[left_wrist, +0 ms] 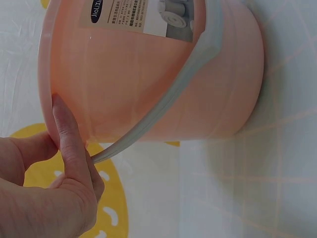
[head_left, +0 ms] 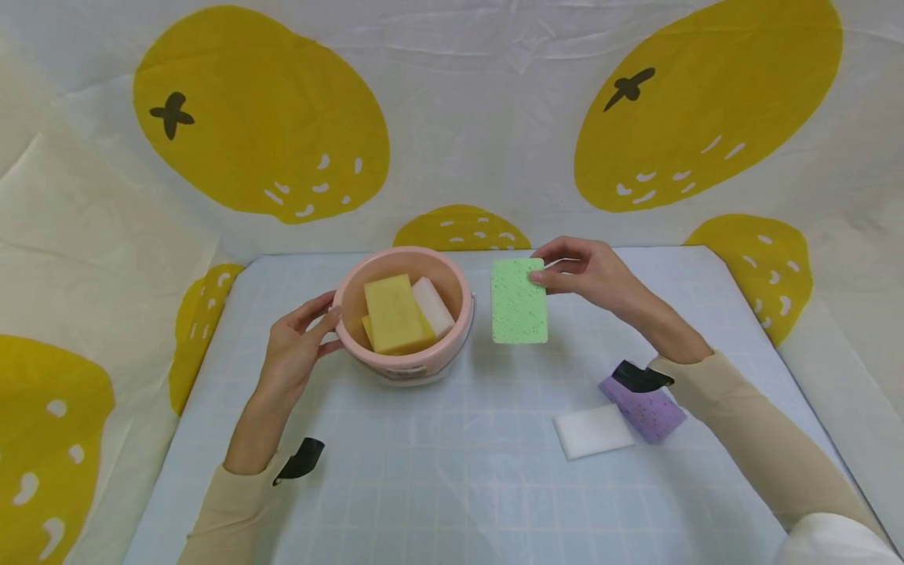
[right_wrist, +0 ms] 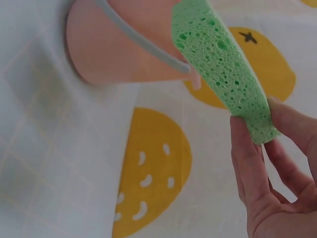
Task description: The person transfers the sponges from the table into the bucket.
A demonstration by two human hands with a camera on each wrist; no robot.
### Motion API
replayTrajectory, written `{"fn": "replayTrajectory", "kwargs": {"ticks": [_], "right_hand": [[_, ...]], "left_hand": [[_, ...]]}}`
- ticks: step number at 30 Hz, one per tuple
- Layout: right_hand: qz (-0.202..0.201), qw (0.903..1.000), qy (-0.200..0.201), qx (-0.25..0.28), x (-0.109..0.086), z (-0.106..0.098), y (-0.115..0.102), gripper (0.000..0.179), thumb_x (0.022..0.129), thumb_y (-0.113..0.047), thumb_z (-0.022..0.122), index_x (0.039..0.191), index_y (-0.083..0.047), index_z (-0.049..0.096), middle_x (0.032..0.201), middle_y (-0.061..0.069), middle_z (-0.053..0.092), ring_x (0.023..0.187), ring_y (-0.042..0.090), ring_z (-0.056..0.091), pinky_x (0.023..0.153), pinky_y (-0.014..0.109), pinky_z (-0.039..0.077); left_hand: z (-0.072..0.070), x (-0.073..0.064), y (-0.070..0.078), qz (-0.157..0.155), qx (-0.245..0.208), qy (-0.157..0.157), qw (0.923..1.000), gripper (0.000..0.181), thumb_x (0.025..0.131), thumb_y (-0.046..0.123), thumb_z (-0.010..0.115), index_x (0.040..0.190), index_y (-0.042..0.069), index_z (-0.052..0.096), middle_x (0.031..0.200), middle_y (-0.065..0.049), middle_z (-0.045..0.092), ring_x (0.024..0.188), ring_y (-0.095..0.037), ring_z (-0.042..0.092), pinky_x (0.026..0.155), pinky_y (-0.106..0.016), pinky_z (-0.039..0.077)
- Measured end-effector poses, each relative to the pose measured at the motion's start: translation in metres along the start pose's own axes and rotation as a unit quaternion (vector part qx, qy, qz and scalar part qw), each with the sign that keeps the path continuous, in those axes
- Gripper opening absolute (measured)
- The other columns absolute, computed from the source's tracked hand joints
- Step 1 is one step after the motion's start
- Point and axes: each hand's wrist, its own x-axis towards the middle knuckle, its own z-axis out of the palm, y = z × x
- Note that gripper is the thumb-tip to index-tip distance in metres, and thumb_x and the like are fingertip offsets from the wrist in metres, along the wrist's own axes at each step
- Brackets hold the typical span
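Observation:
A pink bucket (head_left: 455,357) with a grey handle (left_wrist: 163,101) stands toward the back of the table. Its rim is pinched at the left by my left hand (head_left: 293,343), thumb and fingers on either side in the left wrist view. Inside the bucket lie yellow sponges (head_left: 397,314) and a white sponge (head_left: 433,306). To the bucket's right, my right hand (head_left: 593,275) holds up a green sponge (head_left: 519,302) by its upper right corner. Pores dot the green sponge (right_wrist: 223,64) in the right wrist view, where thumb and fingers pinch one end.
A white sponge (head_left: 593,431) lies on the table at the right, against a purple sponge (head_left: 650,408) partly hidden by the right wrist's black strap (head_left: 641,377). The pale blue table (head_left: 424,502) ends at a fabric backdrop (head_left: 480,118) printed with yellow fruit.

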Motion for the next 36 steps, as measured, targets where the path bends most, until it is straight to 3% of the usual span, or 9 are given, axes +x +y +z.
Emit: {"fn": "replayTrajectory", "kwargs": {"ticks": [23,36], "right_hand": [[-0.05,0.9971,0.002,0.058,0.05,0.041,-0.03,0.033,0.09,-0.016,0.082,0.117,-0.003,0.068,0.113,0.014,0.066,0.094,0.025,0.072,0.083,0.037,0.063],[-0.074,0.9967,-0.022,-0.024,0.078,0.074,-0.042,0.035,0.089,-0.017,0.083,0.118,-0.002,0.07,0.112,0.013,0.066,0.093,0.027,0.07,0.078,0.034,0.064]], "left_hand": [[-0.001,-0.002,0.004,-0.001,0.006,-0.003,1.0,0.053,0.1,0.027,0.07,0.148,0.01,0.056,0.145,-0.008,0.053,0.102,-0.014,0.061,0.08,-0.026,0.061],[0.0,-0.001,0.003,-0.011,0.009,-0.001,0.9999,0.053,0.1,0.028,0.07,0.148,0.011,0.056,0.146,-0.008,0.053,0.102,-0.014,0.061,0.081,-0.026,0.061]]}}
